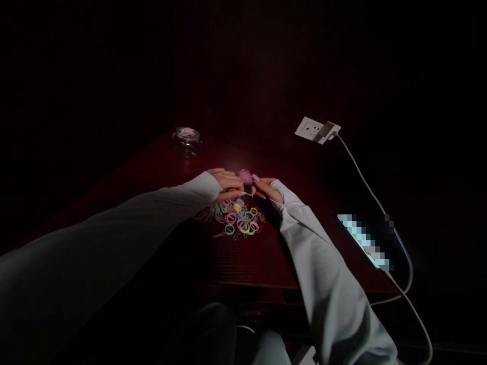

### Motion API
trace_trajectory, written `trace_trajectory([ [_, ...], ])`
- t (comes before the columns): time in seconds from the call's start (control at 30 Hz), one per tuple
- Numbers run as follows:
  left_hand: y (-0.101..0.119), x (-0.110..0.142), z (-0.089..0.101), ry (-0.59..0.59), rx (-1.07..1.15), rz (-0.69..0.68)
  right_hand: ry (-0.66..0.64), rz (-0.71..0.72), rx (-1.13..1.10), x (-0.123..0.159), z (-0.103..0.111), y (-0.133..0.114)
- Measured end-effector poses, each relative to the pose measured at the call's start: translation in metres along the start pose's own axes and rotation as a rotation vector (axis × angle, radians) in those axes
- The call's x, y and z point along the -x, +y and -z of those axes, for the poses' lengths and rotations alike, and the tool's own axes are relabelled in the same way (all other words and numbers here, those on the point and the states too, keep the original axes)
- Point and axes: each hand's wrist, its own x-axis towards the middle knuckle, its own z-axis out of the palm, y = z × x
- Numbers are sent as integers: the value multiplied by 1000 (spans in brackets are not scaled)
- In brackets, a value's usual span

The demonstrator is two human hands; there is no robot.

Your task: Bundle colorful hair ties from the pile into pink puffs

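Note:
A heap of small coloured elastic bands [238, 218] lies on the dark red wooden table [243, 263]. Just beyond the heap sits a little pile of pink bands [245, 176]. My left hand [227, 183] rests over the far edge of the heap, fingers curled and pinched together. My right hand [266, 187] meets it from the right, fingers also drawn in. Both hands seem to pinch something small between them, which I cannot make out in the dim light. Pale grey sleeves cover both arms.
A clear jar with a pink-topped lid [186, 140] stands at the back left of the table. A white wall socket with a plugged charger [317, 130] trails a cable [365, 187] to a lit phone [367, 242] at the table's right edge. The surroundings are dark.

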Motion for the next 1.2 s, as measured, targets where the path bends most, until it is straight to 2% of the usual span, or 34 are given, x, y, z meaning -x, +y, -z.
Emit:
trace_trajectory([
  [0.43,0,2,-1,52,-92,19,5,-21,-25,8,-11,-9],
  [0.93,-3,1,-2,56,-92,3,13,8,35,4,-3,-10],
  [1.2,-4,1,-5,65,-99,41,13,29,81,1,0,-9],
])
